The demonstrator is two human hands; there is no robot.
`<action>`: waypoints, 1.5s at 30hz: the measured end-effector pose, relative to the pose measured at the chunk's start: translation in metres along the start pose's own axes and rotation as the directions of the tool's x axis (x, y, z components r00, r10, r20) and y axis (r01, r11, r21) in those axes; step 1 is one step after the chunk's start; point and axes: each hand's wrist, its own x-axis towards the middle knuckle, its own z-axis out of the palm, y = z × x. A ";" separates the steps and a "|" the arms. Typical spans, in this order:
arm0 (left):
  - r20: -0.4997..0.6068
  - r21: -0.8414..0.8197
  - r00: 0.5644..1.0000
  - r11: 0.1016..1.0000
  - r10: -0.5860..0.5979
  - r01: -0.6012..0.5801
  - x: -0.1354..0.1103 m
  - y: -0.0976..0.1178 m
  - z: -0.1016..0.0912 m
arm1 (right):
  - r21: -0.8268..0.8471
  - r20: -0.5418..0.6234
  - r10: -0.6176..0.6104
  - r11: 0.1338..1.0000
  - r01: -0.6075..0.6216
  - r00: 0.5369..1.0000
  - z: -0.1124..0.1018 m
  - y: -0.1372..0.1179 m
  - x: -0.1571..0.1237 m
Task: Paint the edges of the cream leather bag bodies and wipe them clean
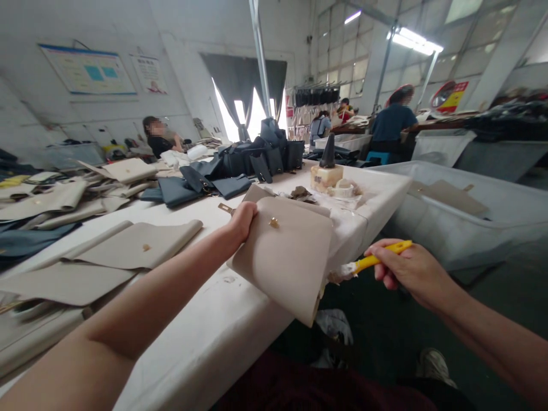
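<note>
My left hand [245, 220] is closed on the upper left edge of a beige bag piece [286, 257], which tilts over the table's front edge. A gold metal clasp [273, 223] sits near its top, and a tab with a metal plate [226, 209] sticks out beyond my fingers. My right hand [398, 265] grips the yellow handle of a brush [369, 263]. The brush's whitish, coated bristles are at the right edge of the piece; whether they touch it I cannot tell.
Beige panels [128, 245] lie on the white table [180, 354] at left, dark blue bags [240, 165] behind. A container with a black cone [327, 154] stands near the far corner. A plastic bin [505, 211] is at right. Several people sit farther back.
</note>
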 end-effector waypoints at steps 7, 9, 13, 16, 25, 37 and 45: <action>0.002 0.167 0.939 0.926 -0.343 0.337 0.016 0.019 0.025 | 0.075 -0.109 0.028 0.997 -0.020 0.994 -0.015 0.004 -0.003; -0.018 0.242 0.948 0.918 -0.318 0.313 0.025 0.032 0.030 | 0.094 -0.155 0.024 0.996 -0.010 0.988 -0.021 0.003 -0.004; 0.122 0.199 0.992 0.980 -0.011 -0.014 0.039 0.071 0.048 | 0.138 -0.257 0.049 0.990 -0.014 0.965 -0.035 0.000 -0.003; 0.257 0.131 0.952 0.970 0.165 -0.203 0.040 0.101 0.056 | 0.158 -0.323 0.056 0.987 -0.004 0.945 -0.044 -0.002 -0.002; 0.275 0.032 0.877 0.908 0.393 -0.417 0.014 0.131 0.021 | 0.212 -0.369 0.095 0.977 -0.016 0.925 -0.050 0.010 0.000; 0.381 0.112 0.917 0.978 0.121 -0.175 -0.034 0.049 -0.031 | 0.147 -0.248 -0.013 0.988 0.051 0.969 -0.029 0.010 -0.002; 0.276 0.004 0.950 0.988 0.146 -0.153 -0.056 0.010 -0.034 | 0.154 -0.119 0.039 0.988 -0.020 0.992 -0.006 -0.003 -0.021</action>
